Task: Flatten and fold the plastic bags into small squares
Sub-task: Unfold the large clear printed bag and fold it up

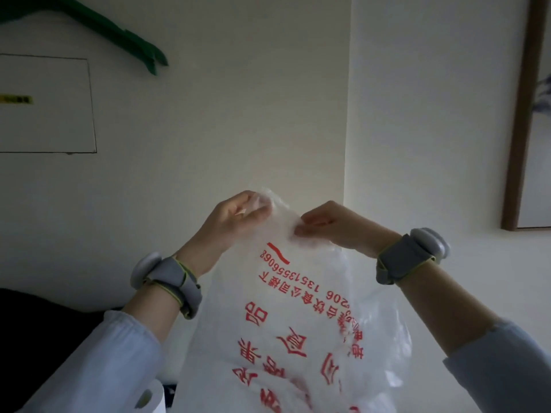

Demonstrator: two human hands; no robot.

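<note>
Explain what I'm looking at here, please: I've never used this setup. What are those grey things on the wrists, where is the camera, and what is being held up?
There is no machine here: a person works with bare hands. The one picture comes from a wide-angle camera on the person's head, facing a pale wall.

The left hand and the right hand each pinch the top edge of a clear plastic bag with red print, held up in the air. It hangs crumpled, not yet flattened or folded. The print appears upside down.

Each wrist carries a grey strap with a round white device: left wristband, right wristband. What they do, the picture does not show.

On the wall: a green hanger, a flat white panel, and a dark-framed picture. No work surface is clearly visible.
</note>
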